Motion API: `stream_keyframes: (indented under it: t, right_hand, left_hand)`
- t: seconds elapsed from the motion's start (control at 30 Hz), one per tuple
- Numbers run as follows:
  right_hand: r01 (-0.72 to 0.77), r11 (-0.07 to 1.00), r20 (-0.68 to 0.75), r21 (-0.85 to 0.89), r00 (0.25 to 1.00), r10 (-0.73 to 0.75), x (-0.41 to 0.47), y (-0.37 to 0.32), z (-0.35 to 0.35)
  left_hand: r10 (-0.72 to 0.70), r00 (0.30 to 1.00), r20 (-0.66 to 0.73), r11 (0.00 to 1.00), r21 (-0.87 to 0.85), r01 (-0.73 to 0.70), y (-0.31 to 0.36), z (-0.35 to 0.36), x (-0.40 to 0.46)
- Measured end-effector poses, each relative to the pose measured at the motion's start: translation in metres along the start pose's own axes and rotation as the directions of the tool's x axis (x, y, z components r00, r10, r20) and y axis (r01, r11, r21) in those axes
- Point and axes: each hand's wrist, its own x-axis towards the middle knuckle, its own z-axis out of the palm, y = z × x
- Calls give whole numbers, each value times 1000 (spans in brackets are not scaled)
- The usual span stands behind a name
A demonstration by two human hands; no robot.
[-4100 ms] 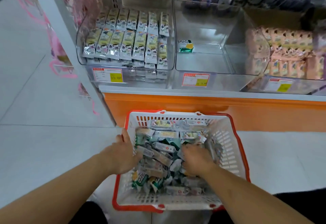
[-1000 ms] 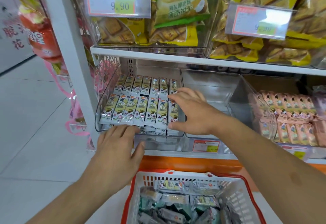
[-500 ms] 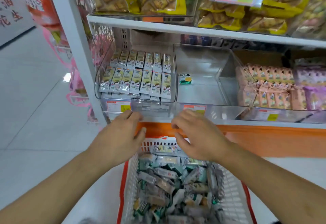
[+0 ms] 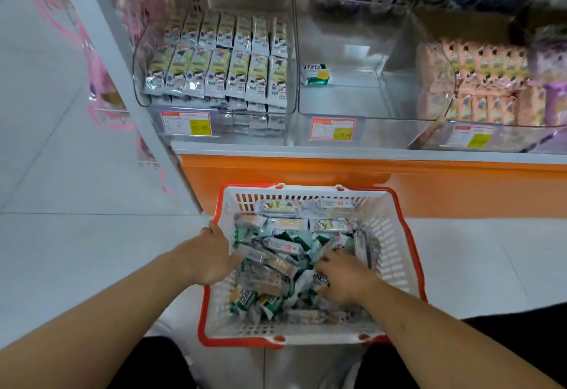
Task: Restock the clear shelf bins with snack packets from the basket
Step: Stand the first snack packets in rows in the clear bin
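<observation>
At the bottom of the frame, both hands dig among the snack packets [image 4: 276, 253] in the basket [image 4: 395, 235].

Left hand [image 4: 211, 258] spread at the rim; right hand [image 4: 343, 278] curls into the heap, grip unclear. Nearly empty middle bin [image 4: 362, 103] lies straight above, nearer the right.

I'm looking down into a shop aisle, a small grocery or convenience store by the look of it. At twelve o'clock a white shelf [image 4: 368, 151] on an orange base [image 4: 337, 174] carries clear bins [image 4: 362, 60] of small wrapped snack packets [image 4: 214, 63] in neat rows, each bin fronted by a red and yellow price tag [image 4: 333, 129]. At six o'clock a white and red shopping basket [image 4: 395, 244] stands on the pale tiled floor [image 4: 76, 250], full of loose packets.
</observation>
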Motion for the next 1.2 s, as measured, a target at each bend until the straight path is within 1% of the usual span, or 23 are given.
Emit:
stream_keyframes:
  t: [0.07,0.13,0.2,0.27,0.33,0.4,0.5,0.6,0.67,0.73,0.8,0.87,0.9,0.93,1.0,1.03,1.07,1.1,1.13,1.2]
  right_hand:
    - [56,998,78,18,995,-57,3,-11,0]
    - [91,996,166,-20,982,-86,2,-17,6]
    - [105,992,162,-76,982,-91,0,-20,12]
    - [101,993,146,-54,985,-92,0,-21,12]
    - [75,997,159,-6,985,-73,0,-21,9]
    - [30,996,159,80,986,-43,-2,-19,7]
    - [-14,963,121,269,992,-19,-8,-11,-9]
    - [20,877,2,480,1000,-24,-21,-11,-58]
    - [80,798,-101,597,995,-25,-36,-16,-100]
    - [148,727,-185,671,982,-28,-57,-23,-139]
    - [214,657,-264,722,964,-24,-83,-30,-172]
    - [273,616,-340,739,940,-9,-108,-38,-196]
    - [306,586,-371,750,929,-9,-119,-42,-205]
    - [336,550,-398,765,917,-7,-127,-45,-210]
    - [381,476,-448,792,893,31,-139,-52,-217]
    - [390,442,-464,807,883,69,-141,-55,-218]
    - [392,405,-469,826,876,108,-142,-58,-218]
    - [388,370,-463,844,875,141,-142,-61,-219]
    - [378,350,-454,857,875,168,-141,-63,-219]
    - [361,356,-449,862,870,205,-138,-64,-222]
  left_hand:
    - [-2,1000,-7,1000,6,2,3,1,2]
    - [-21,1000,-20,1000,10,21,5,4,4]
    - [-37,998,-42,999,8,37,8,7,5]
    - [-48,998,-44,999,-14,47,8,8,6]
    - [-54,997,-49,998,-37,53,7,9,7]
    - [-53,998,-40,998,-42,51,5,9,8]
    - [-38,999,2,998,40,38,4,2,3]
    - [-27,998,-54,986,161,36,4,-18,-9]
    - [53,996,-71,985,167,-41,9,-37,-23]
    - [169,984,-62,984,68,-164,17,-55,-39]
    - [270,959,-87,958,-77,-276,26,-69,-57]
    - [316,941,-122,913,-230,-337,34,-78,-77]
    - [331,935,-129,875,-329,-356,37,-80,-86]
    - [346,930,-125,811,-458,-363,39,-80,-93]
    - [396,911,-113,627,-692,-359,42,-79,-106]
    - [422,899,-113,541,-764,-351,41,-79,-110]
    - [434,892,-122,473,-812,-342,40,-79,-113]
    - [429,892,-140,425,-841,-336,39,-80,-115]
    - [411,897,-162,400,-852,-337,38,-83,-117]
    - [356,908,-220,376,-856,-355,35,-91,-118]
